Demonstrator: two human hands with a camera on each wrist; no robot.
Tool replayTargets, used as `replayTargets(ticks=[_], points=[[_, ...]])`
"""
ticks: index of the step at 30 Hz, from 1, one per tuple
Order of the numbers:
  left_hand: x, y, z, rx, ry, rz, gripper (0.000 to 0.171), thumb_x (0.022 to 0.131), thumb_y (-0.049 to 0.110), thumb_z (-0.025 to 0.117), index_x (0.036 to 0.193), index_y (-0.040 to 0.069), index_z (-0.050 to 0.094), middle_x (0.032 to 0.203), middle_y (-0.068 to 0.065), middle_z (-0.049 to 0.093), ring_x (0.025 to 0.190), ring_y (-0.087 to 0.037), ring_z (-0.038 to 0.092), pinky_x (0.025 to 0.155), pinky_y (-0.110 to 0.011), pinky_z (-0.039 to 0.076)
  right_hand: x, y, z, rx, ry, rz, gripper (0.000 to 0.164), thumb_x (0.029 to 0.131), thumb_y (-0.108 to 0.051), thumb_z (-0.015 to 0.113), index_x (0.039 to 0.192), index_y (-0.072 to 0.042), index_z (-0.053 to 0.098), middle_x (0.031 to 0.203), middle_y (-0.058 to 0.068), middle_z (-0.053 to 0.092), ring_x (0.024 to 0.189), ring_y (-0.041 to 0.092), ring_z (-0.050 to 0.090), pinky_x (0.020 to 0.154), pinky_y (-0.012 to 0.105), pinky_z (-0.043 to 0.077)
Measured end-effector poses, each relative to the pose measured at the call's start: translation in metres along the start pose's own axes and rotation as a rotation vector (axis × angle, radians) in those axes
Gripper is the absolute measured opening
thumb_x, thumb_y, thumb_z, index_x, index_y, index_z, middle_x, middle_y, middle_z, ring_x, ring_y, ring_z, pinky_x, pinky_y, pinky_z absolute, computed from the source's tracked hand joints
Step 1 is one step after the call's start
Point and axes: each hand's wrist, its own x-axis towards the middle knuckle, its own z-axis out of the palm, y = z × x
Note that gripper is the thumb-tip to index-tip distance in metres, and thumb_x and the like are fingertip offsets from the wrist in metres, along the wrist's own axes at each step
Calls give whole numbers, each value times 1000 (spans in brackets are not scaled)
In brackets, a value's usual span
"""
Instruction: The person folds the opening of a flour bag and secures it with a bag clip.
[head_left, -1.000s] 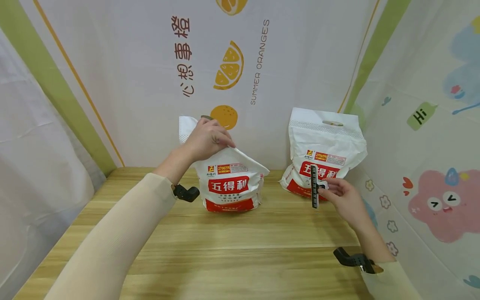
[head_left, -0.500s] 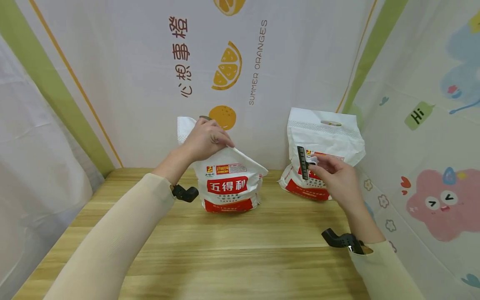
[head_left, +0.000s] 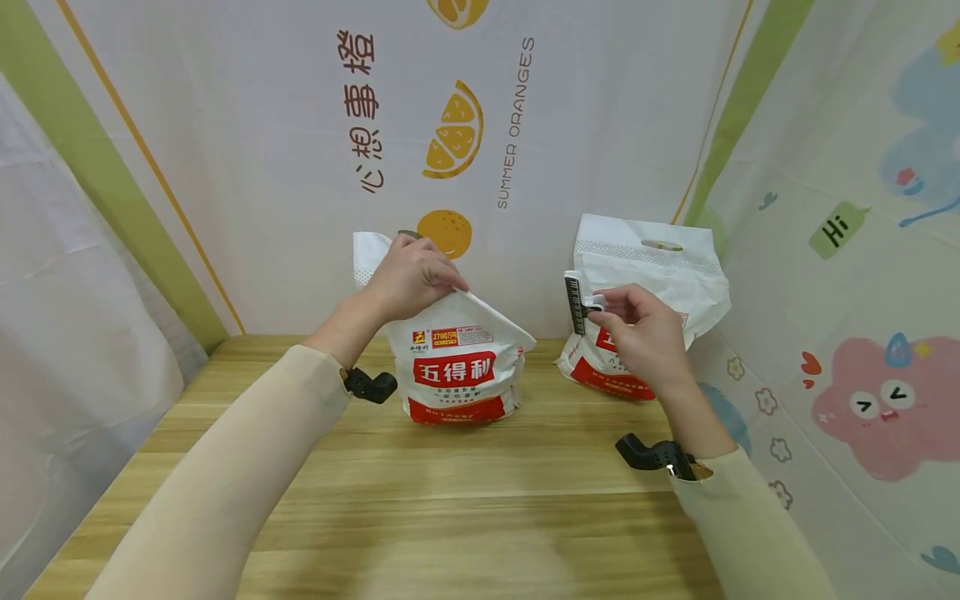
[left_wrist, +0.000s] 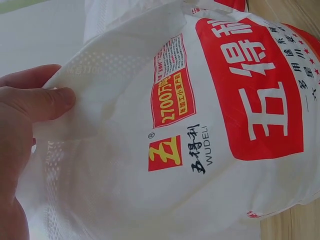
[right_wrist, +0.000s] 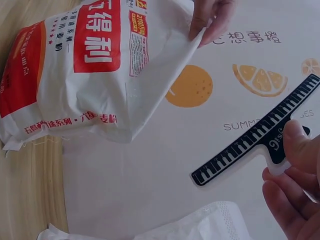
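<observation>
My left hand (head_left: 416, 277) grips the top edge of a white-and-red flour bag (head_left: 456, 371) that stands on the table at centre. In the left wrist view the thumb (left_wrist: 56, 102) presses the white fabric below the perforated band, and the bag's top slants down to the right. My right hand (head_left: 647, 333) pinches a long clip (right_wrist: 255, 132) by its handles; its bar carries a black-and-white piano-key pattern. The clip is raised right of the held bag, overlapping a second flour bag (head_left: 652, 271) in the head view.
The second bag stands upright at the back right, a handle hole in its top band. A wooden table (head_left: 450, 517) lies below, with printed curtains (head_left: 285, 167) behind and at both sides. Each wrist wears a black camera mount (head_left: 371, 386).
My right hand has moved up and to the left with the clip, from low before the second bag toward the held bag. The left hand keeps its grip in place.
</observation>
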Motion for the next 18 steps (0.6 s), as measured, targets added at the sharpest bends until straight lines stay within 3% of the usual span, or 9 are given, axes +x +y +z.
replayTargets(ticks=[4,8,11,18], points=[[1,0,0,5,0,-1,14,100,13,79,107,20,90,111,0,86,108,-27,66,109,-55,38,6,-1,10,3,36,-97,15,97,12,72,108,2,75,108,19,82,86,-11,68,66,9,49],[1,1,0,-1,-2,-9,15,101,12,79,107,20,90,111,0,86,108,-27,66,109,-55,37,10,-6,20,-28,61,-141,14,95,13,71,101,2,75,106,17,83,87,12,80,67,7,47],[0,2,-1,-3,-3,-14,15,101,12,79,107,20,90,111,0,86,107,-27,65,108,-55,37,13,-9,29,-53,55,-157,11,96,10,73,102,0,76,104,16,83,90,30,81,70,9,46],[1,3,-1,3,-2,-14,14,101,13,79,107,20,90,110,1,86,105,-27,64,107,-55,37,17,-12,48,-27,-14,-179,11,98,8,72,106,2,76,103,17,82,91,31,80,65,15,47]])
